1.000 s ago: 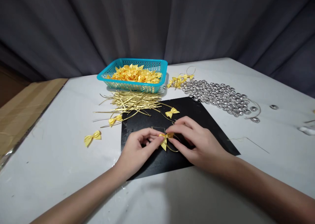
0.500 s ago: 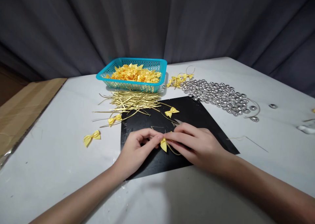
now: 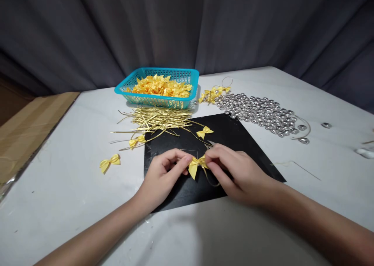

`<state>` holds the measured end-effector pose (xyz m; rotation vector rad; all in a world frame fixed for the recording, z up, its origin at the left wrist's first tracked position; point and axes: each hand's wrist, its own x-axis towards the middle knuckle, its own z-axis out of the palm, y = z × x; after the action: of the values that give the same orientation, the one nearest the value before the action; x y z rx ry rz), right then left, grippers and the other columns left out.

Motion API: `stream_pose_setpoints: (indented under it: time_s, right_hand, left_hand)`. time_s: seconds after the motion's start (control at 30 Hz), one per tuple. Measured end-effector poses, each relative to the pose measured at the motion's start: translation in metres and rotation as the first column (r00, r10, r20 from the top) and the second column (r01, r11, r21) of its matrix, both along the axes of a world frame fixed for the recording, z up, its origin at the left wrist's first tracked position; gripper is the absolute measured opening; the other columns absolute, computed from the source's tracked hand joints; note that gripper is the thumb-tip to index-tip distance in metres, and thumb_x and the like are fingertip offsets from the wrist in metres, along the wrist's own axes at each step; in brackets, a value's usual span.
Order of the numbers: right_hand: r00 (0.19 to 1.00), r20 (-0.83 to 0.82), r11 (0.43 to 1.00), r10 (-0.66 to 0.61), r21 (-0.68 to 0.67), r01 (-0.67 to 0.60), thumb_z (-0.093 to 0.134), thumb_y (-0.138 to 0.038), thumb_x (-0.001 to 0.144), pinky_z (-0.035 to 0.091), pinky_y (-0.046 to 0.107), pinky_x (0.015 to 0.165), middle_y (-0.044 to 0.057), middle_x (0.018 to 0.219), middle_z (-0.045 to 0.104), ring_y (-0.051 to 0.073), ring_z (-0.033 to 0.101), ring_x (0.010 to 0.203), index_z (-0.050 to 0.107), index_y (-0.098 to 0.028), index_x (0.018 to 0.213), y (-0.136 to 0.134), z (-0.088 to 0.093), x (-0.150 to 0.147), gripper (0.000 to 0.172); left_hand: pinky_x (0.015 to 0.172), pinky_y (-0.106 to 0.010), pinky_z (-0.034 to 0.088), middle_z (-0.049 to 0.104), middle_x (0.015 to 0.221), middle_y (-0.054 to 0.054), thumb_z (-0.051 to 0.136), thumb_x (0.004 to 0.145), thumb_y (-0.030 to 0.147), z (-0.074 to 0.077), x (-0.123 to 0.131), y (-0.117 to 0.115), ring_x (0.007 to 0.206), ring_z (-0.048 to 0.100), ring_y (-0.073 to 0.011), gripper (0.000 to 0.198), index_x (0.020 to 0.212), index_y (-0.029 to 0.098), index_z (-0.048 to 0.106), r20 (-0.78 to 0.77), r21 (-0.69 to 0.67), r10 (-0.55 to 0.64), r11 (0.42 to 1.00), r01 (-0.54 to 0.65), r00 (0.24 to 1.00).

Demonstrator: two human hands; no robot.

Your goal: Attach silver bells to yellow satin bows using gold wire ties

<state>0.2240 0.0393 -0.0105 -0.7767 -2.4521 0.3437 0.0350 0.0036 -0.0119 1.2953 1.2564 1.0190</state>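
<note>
Above the black mat (image 3: pixel 181 195), a yellow ribbon bow (image 3: pixel 194 168) is pinched at its left end by my left hand (image 3: pixel 163 176). My right hand (image 3: pixel 241 172) pinches the bow's right end. A thin gold cord hangs in a loop from the bow's middle, below my right fingers. Pointed metal blades (image 3: pixel 210 143) stick out by my right hand; the rest of that tool is hidden under the hand. Another yellow bow (image 3: pixel 205 132) lies at the mat's far edge, and two more lie to the left.
A blue basket (image 3: pixel 157 98) of yellow bows stands at the back. In front of it lies a heap of gold cords (image 3: pixel 159 118). Silver beads (image 3: pixel 260 112) spread at the right, beside a small pile of corded bows (image 3: pixel 213 94). A needle (image 3: pixel 306 170) with thread lies right of the mat.
My right fingers have shifted from the bow's middle to its right end, uncovering the middle and the cord. My left hand stays at the left end.
</note>
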Motion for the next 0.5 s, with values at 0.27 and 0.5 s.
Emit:
stream_pose_setpoints:
  time_s: [0.27,0.5]
  right_hand:
    - [0.985,-0.159,0.989,-0.065,-0.145,0.041,0.048,-0.009,0.084,0.032,0.018,0.047,0.000,0.075,0.052,0.008,0.044,0.056,0.051,-0.018,0.087,-0.0047,-0.0003,0.0006,0.011]
    - [0.966,-0.205,0.983,-0.158,-0.129,0.133,0.061,-0.019,0.080,0.031,0.020,0.045,-0.002,0.057,0.050,0.008,0.043,0.050,0.055,-0.016,0.065,-0.0082,-0.0001,-0.0087,0.016]
  left_hand:
    - [0.056,-0.016,0.044,0.065,0.063,0.002,0.064,0.079,0.025,0.0007,0.0016,-0.0001,0.058,0.055,-0.0073,0.012,0.073,0.016,0.069,0.038,-0.027,0.048,0.999,-0.047,0.998]
    - [0.056,-0.017,0.046,0.065,0.060,0.002,0.067,0.076,0.023,0.0015,0.0019,-0.0004,0.057,0.059,-0.0080,0.009,0.070,0.016,0.067,0.086,-0.050,0.042,0.998,-0.038,0.995]
